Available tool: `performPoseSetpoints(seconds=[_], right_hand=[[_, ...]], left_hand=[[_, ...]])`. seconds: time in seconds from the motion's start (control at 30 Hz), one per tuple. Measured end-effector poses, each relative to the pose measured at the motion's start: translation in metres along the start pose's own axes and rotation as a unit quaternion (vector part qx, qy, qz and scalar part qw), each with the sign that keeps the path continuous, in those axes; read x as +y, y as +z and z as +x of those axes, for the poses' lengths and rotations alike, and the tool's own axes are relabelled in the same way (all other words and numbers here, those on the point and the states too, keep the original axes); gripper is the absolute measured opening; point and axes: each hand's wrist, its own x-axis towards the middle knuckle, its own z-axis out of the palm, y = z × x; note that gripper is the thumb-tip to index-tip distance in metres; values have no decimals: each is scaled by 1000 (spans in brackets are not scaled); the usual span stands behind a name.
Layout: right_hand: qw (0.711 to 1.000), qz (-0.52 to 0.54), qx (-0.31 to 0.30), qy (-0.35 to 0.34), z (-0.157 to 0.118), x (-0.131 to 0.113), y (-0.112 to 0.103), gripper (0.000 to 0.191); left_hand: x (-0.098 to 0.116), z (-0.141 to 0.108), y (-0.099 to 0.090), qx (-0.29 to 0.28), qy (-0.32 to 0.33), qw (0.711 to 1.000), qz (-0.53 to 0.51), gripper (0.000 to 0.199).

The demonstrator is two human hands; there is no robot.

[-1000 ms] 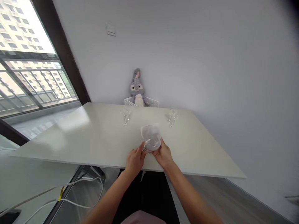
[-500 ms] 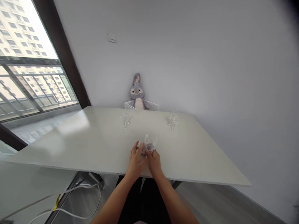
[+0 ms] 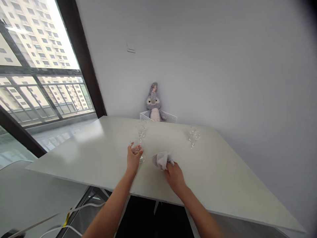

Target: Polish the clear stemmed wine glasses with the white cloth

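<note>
My left hand (image 3: 133,157) is closed around a clear stemmed glass (image 3: 135,145), its fingers wrapped about the bowl. The glass's round foot (image 3: 142,159) shows just right of the hand, and I cannot tell if it touches the table. A light grey cloth (image 3: 162,159) is bunched in my right hand (image 3: 174,175), a little above or on the table to the right of the glass. Just beyond my left hand stand clear stemmed glasses (image 3: 141,128). Another group of clear stemmed glasses (image 3: 194,135) is farther back on the right.
The pale table (image 3: 218,178) spans the area before me. Behind its far edge, a grey plush toy (image 3: 154,102) sits in a white perforated basket (image 3: 170,117) against the wall. White cables (image 3: 85,206) hang at lower left, beside a window with a dark frame.
My hands have moved apart from where they were together on the glass and cloth. The left carried the glass left and forward; the right drew the cloth away. The view has shifted slightly.
</note>
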Motion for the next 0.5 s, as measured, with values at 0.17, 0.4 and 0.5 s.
performPoseSetpoints(seconds=[0.17,0.4,0.5], right_hand=[[990,28,-12,135,-20,57,-25,28],[949,178,42,258,-38,113,-69,38],[920,221,98,308,-38,142,-87,37]], left_hand=[[-10,43,-8,25,22,997,76,71],[-15,65,-7,12,32,989,147,85],[-13,47,-10,113,102,964,218,88]])
